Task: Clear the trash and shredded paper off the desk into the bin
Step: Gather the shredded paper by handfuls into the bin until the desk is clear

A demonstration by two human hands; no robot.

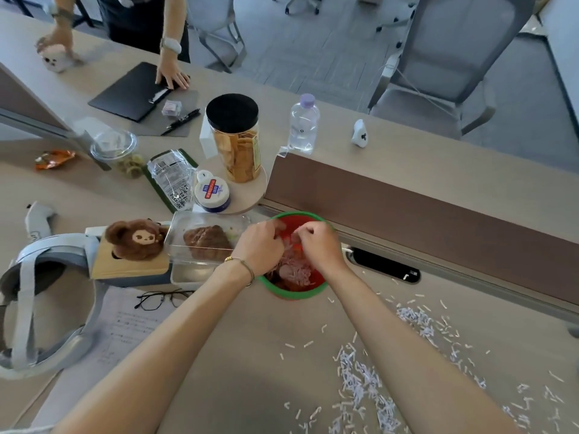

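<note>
A small red bin with a green rim (308, 217) stands on the desk against the brown divider, holding a heap of shredded paper (296, 267). Both my hands hover over its mouth. My left hand (261, 245) has its fingers curled together above the bin's left side. My right hand (316, 244) pinches its fingertips over the middle; whether bits of paper are between the fingers I cannot tell. More shredded paper (363, 383) lies scattered over the desk to the right and near me, with another patch (419, 321) further right.
A clear food tray (200, 242) with a brown pastry sits left of the bin, beside a plush bear (134, 238). Behind stand a snack jar (238, 139), water bottle (304, 123) and plastic wrappers (170, 177). Glasses (159, 299) lie on paper. Another person leans on the far desk.
</note>
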